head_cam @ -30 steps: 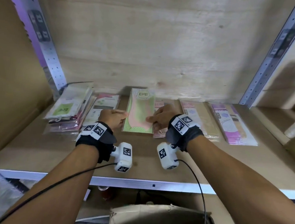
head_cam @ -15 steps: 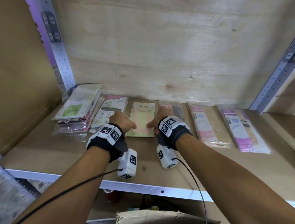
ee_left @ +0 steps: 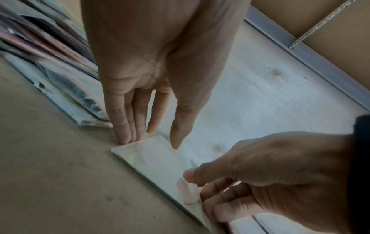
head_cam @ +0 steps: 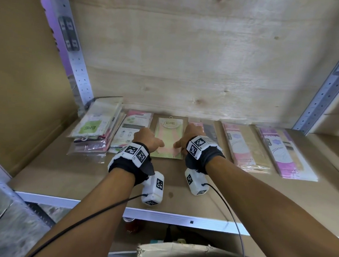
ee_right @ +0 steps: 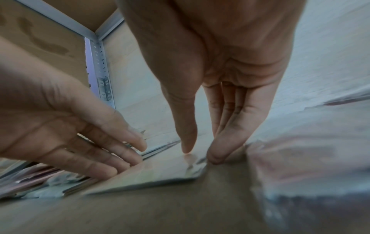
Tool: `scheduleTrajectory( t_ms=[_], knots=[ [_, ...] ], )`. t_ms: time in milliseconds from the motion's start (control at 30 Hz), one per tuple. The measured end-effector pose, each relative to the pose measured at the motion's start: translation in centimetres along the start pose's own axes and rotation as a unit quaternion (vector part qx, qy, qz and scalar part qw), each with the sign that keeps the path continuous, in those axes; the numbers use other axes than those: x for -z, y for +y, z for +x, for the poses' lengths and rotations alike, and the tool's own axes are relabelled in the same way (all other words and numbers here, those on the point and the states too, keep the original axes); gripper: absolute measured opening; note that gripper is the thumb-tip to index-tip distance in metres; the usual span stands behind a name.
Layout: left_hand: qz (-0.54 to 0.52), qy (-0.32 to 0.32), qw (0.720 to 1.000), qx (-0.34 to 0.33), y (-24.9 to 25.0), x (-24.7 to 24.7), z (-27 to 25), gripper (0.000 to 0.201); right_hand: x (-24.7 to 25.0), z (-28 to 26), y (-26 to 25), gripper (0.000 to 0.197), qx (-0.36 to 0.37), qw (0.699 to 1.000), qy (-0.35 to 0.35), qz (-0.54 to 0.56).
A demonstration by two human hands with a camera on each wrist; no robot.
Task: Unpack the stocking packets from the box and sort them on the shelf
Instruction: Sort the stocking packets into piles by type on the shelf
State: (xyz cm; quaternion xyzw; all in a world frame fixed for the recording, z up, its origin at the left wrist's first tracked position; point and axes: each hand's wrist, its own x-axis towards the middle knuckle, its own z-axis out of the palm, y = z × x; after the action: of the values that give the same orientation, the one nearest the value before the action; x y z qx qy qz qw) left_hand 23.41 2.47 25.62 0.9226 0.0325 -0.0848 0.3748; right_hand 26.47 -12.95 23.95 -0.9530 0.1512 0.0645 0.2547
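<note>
A green-and-pink ENE stocking packet (head_cam: 169, 136) lies flat in the middle of the wooden shelf (head_cam: 75, 173), in a row of packets. My left hand (head_cam: 153, 141) is at its left edge. In the left wrist view its straight fingers (ee_left: 124, 134) touch the packet's (ee_left: 160, 161) near-left corner and the thumb hovers over it. My right hand (head_cam: 183, 141) is at the right edge. In the right wrist view its thumb presses on the packet (ee_right: 160, 172) and its fingertips (ee_right: 216, 156) sit against the edge, pinching it. The cardboard box (head_cam: 195, 254) stands open below the shelf.
A leaning stack of packets (head_cam: 91, 128) fills the left corner, with a white-and-pink packet (head_cam: 132, 131) beside it. Right of my hands lie a pink packet (head_cam: 242, 150) and a purple one (head_cam: 282, 153). Metal uprights (head_cam: 76, 64) flank the bay; a plywood back wall (head_cam: 189, 69) closes it.
The ENE packet was held tilted up between both hands; now it lies flat on the shelf, further back in the row. Both hands stayed at its sides.
</note>
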Motion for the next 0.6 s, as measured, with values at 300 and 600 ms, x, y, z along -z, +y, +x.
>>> scheduleTrajectory(
  t_ms=[300,600],
  knots=[
    [-0.074,0.141,0.987,-0.037,-1.4,3.9,0.3,0.014,0.3,-0.8,-3.0,0.021,0.098,0.993,0.023,0.066],
    [-0.096,0.268,0.958,-0.033,-5.1,7.5,0.4,0.024,-4.1,0.0,-8.6,0.046,0.083,0.985,-0.108,0.108]
  ],
)
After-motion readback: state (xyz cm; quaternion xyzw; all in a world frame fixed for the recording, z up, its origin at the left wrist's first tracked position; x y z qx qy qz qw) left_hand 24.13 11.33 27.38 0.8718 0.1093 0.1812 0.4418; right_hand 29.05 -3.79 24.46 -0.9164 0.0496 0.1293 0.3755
